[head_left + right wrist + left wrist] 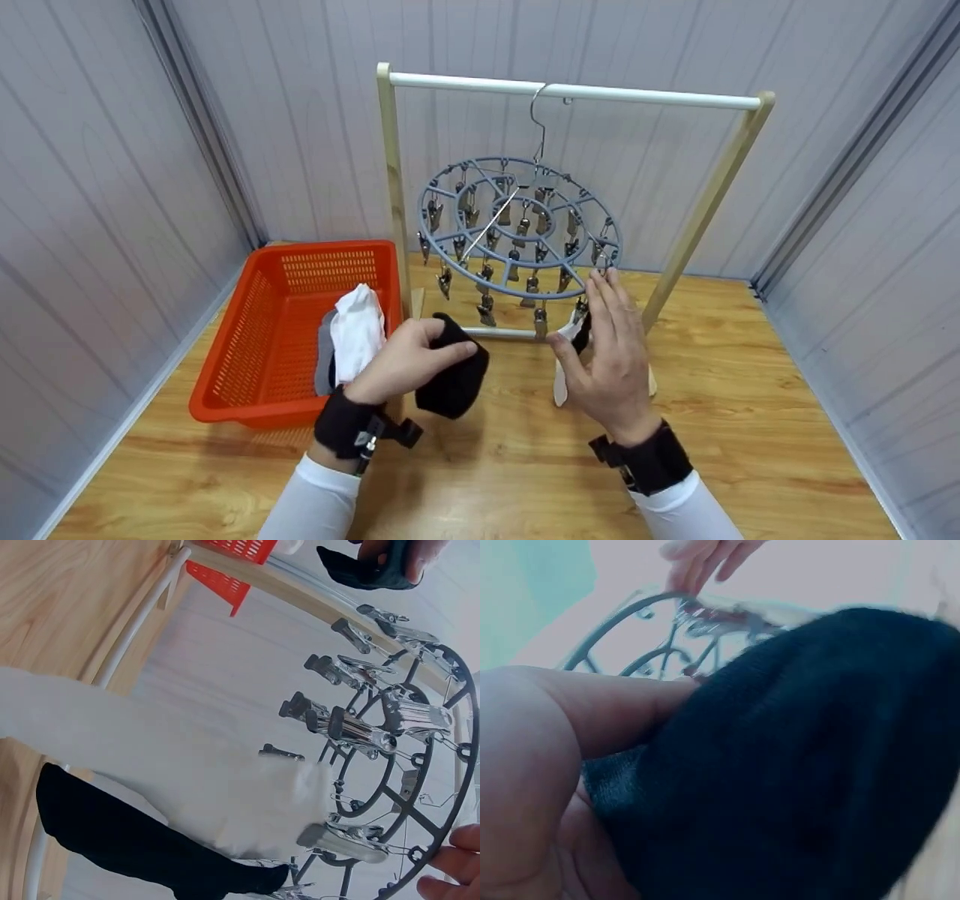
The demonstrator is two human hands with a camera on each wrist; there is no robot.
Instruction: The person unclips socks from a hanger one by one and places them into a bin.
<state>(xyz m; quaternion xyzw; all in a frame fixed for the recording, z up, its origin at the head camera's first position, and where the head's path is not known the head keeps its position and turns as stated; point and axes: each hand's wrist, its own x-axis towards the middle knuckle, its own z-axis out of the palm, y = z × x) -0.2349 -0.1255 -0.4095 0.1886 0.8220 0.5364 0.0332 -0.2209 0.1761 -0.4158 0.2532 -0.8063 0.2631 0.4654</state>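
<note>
Between the thumb and fingers of my left hand (405,360) is a folded black sock (454,382), held in front of the rack; it fills much of the left wrist view. My right hand (611,364) has its fingers extended at the near right rim of a round grey clip hanger (544,295). Whether the fingertips touch the rim I cannot tell. Below that side, a white sock (187,772) hangs from a metal clip, with a black sock (135,832) beside it. Both are partly hidden behind the right hand in the head view.
The hanger hooks over the white bar (637,94) of a rack with wooden posts (709,202). Several metal clips (444,283) dangle from it. Left of the rack stands an orange basket (240,415) with white (356,330) and grey cloth (325,352) inside. Panel walls surround the wooden surface.
</note>
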